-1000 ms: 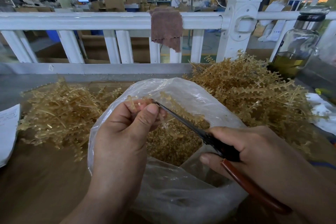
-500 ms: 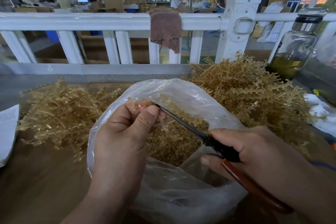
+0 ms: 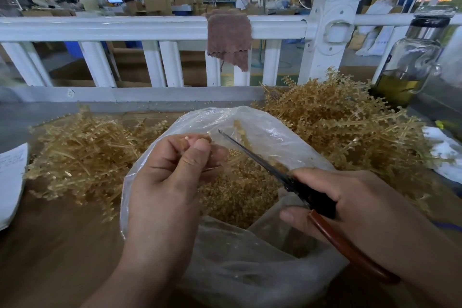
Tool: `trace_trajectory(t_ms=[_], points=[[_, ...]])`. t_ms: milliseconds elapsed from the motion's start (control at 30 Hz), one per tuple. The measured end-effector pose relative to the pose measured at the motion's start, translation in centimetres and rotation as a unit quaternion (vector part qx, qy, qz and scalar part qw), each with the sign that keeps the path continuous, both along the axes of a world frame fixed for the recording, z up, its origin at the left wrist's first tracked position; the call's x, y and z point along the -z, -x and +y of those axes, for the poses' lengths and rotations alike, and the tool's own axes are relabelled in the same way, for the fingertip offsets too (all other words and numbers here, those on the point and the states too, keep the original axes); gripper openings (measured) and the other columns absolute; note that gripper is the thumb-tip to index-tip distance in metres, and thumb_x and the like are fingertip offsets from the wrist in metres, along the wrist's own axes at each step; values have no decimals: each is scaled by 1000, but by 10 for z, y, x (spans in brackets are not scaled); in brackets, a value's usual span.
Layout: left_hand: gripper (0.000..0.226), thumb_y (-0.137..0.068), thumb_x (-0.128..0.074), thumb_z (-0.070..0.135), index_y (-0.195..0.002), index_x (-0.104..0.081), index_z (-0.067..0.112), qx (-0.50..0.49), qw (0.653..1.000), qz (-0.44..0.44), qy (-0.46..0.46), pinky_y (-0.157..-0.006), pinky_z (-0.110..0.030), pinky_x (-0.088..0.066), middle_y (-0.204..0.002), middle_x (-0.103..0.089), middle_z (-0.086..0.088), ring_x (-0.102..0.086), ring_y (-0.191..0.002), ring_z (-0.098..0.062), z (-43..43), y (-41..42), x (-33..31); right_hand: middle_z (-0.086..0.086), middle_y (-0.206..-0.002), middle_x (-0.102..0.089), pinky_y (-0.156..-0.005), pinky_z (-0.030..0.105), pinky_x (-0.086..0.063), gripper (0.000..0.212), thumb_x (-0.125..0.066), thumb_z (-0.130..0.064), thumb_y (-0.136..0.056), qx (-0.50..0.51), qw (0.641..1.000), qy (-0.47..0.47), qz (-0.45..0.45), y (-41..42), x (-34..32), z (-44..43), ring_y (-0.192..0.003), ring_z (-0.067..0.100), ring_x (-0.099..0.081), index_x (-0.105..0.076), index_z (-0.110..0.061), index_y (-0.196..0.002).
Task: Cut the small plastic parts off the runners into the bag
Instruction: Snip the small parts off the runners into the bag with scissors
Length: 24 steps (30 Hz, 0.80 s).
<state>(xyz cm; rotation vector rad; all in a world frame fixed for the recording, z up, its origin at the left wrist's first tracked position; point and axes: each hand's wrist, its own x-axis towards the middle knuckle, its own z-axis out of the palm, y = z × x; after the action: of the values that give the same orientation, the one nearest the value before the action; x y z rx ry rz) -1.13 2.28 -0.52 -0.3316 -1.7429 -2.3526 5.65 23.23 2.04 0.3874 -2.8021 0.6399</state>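
Amber plastic fills the middle of the frame: a heap of small cut parts [image 3: 237, 197] lies inside the clear bag [image 3: 250, 270], which sits open at lower centre on the brown table [image 3: 50, 245]. Over the bag's mouth the left hand [image 3: 167, 187] pinches a short bit of runner [image 3: 198, 135] between thumb and curled fingers, and only its tip shows above them. The right hand [image 3: 362, 202], at lower right, grips the scissors [image 3: 252, 154] by their red-brown handles. The dark blades read as one thin line, and their tip points up-left, just right of the runner and apart from it. Tangled runner piles lie on both sides of the bag, one at centre left [image 3: 87, 152] and a taller one at upper right [image 3: 337, 127]. A white railing [image 3: 125, 27] crosses the upper frame with a brown cloth [image 3: 228, 37] draped over it. A glass jar [image 3: 410, 65] holding yellow liquid stands at the right edge, and a sheet of paper [image 3: 10, 177] lies at the left edge.
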Motion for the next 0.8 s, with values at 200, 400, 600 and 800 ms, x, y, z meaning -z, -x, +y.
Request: trace_trajectory(t_ms=[200,400,600,800], points=[[9,-85,-65,29,-81,-71,23,19,1000,20,-7,-69,-23,-55,-79,-71,-5,-68,-75,-16,0,0,-1,-12,-68,-56,-51,18,-37,40,-53,-70,-83,-8,1000,-7,-11,-4,-2,-4,-60,6,-55,-58,-31,-86],[7,-86,-65,25,-82,-69,22,23,999,34,-7,-66,-20,-55,-79,-71,-6,-67,-75,-17,-1,0,0,-12,-68,-58,-51,25,-42,41,-49,-74,-81,-1,1000,-6,-9,-4,0,-4,-60,8,-57,-57,-34,-88],[7,-85,-66,24,-80,-70,23,21,999,34,-13,-68,-22,-55,-79,-71,-5,-67,-76,-16,0,0,2,-13,-65,-54,-48,18,-37,36,-51,-70,-84,-1,1000,-10,1,-3,1,-7,-58,6,-55,-54,-35,-84],[6,-85,-65,21,-84,-70,19,24,999,36,-26,-67,-20,-55,-79,-71,-8,-67,-74,-17,0,1,2,-13,-69,-57,-50,19,-41,45,-47,-72,-84,0,1000,2,3,-2,5,-9,-61,6,-57,-60,-29,-88]])
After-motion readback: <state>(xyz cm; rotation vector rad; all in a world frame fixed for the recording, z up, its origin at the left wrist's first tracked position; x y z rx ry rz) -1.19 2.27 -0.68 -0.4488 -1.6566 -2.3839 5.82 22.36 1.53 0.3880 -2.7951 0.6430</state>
